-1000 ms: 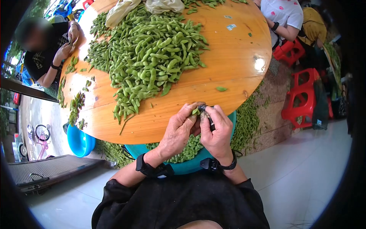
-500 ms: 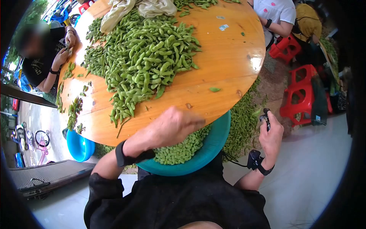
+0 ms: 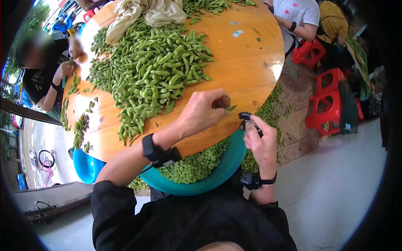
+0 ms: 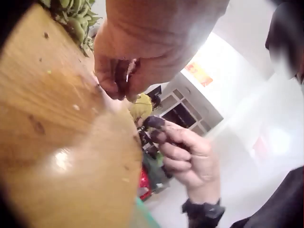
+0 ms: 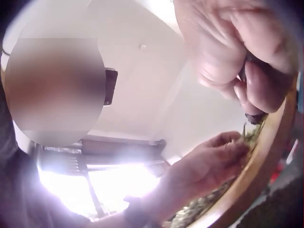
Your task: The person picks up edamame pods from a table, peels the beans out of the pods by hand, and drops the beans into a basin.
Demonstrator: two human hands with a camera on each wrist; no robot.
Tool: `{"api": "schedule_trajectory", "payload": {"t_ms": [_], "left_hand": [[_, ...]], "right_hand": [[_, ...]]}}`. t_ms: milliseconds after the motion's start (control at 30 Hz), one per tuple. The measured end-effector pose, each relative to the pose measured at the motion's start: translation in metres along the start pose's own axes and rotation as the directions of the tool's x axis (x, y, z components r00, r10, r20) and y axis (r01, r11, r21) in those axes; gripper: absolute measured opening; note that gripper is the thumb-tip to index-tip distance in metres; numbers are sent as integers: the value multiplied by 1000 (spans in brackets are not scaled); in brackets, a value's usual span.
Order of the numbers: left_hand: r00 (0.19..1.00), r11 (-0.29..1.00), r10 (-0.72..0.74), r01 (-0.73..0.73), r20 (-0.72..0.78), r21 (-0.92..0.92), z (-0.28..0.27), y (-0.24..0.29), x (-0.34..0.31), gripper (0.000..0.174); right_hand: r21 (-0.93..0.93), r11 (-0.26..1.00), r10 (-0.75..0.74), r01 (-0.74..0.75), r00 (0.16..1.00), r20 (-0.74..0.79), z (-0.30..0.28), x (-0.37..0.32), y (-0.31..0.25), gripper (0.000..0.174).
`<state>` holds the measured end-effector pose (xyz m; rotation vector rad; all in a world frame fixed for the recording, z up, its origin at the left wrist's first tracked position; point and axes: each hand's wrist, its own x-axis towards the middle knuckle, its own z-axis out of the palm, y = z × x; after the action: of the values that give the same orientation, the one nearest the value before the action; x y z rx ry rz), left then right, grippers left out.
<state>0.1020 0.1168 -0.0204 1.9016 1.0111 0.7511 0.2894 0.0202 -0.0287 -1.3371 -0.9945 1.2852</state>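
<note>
In the head view my left hand [image 3: 203, 109] is over the table's near edge, pinching a green soybean pod [image 3: 231, 107] between thumb and fingers. Just to its right, my right hand [image 3: 261, 144] grips a small black tool [image 3: 246, 117] whose kind I cannot tell. The tool's dark tip points toward the pod, a short gap apart. Beneath the hands, a teal basin [image 3: 201, 188] of shelled green beans [image 3: 190, 167] sits partly under the table edge. A large heap of soybean pods [image 3: 155, 71] covers the left part of the wooden table [image 3: 238, 54].
A cream cloth bag [image 3: 165, 10] lies on the heap's far side. Two people sit around the table, left and far right. Red stools [image 3: 328, 102] stand at right, with discarded pods [image 3: 272, 104] on the floor. A blue basin [image 3: 86, 165] is at lower left.
Both hands were together over the basin, then parted, the right swinging out to the right with the tool. Now the right hand is back near the left, which has risen over the table with a pod.
</note>
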Motion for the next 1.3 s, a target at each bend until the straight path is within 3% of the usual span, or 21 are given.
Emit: {"api": "schedule_trajectory", "payload": {"t_ms": [33,67,133,300,500,567,600,633,667,700,833,900,933,967,1000,1033,1067,1133,1233,1300], "left_hand": [[997,986,-72,74,20,-146,-3,4,-7,13],[997,986,-73,76,21,-146,-6,10,-14,13],[975,942,-203,220,89,-254,-12,17,-30,12],[962,910,-274,266,19,-318,-20,12,-61,11],[949,852,-299,219,-99,-476,-23,6,-88,6],[933,606,-358,208,-29,-768,-25,3,-95,9],[933,603,-359,206,-32,-770,-24,1,-98,9],[928,392,-371,199,43,-898,-22,-2,-101,11],[924,158,-363,187,119,-970,-19,-6,-104,13],[936,82,-334,148,113,-986,-15,-9,-107,15],[918,31,-386,114,93,-993,-14,0,-110,19],[889,508,-450,182,-80,-842,-18,6,-111,22],[889,509,-450,180,-82,-842,-19,3,-113,22],[918,797,-341,167,-203,-581,-19,-2,-114,23],[942,964,-194,132,-272,-231,-22,-3,-116,24],[936,957,-274,241,-220,-164,-27,-1,-118,24],[935,956,-276,243,-222,-165,-27,-3,-118,24],[950,995,-62,82,-305,51,-24,-9,-119,22],[945,989,55,-7,-323,147,-23,-10,-117,24],[948,991,37,7,-316,137,-24,-9,-117,23]], "right_hand": [[99,995,12,-17,999,45,7,2,-1,24],[202,979,22,-40,996,91,12,2,-2,24],[254,964,27,-72,984,175,22,4,-1,26],[167,982,31,-82,958,285,42,4,-8,23],[182,983,-34,-34,932,361,61,2,-5,23],[235,968,-13,-89,917,398,64,3,-6,22],[289,947,5,-143,903,430,65,3,-7,22],[285,948,6,-143,902,432,65,5,-4,22],[382,881,60,-281,865,498,63,8,2,21],[458,786,102,-416,817,567,62,9,5,20],[420,818,119,-393,830,545,71,7,-2,18],[194,961,84,-198,875,476,74,5,-5,17],[194,961,83,-197,875,478,77,4,-4,17],[104,993,7,-57,902,431,80,2,-1,17],[7,997,-76,80,917,391,83,-1,1,17],[-51,995,-59,84,928,367,85,-4,-5,16],[-51,995,-58,82,928,369,87,-4,-1,16],[-239,883,-313,405,886,343,90,-4,7,11],[-347,828,-364,441,893,267,99,-8,3,14],[-365,805,-392,468,881,265,102,-9,2,14]]}}
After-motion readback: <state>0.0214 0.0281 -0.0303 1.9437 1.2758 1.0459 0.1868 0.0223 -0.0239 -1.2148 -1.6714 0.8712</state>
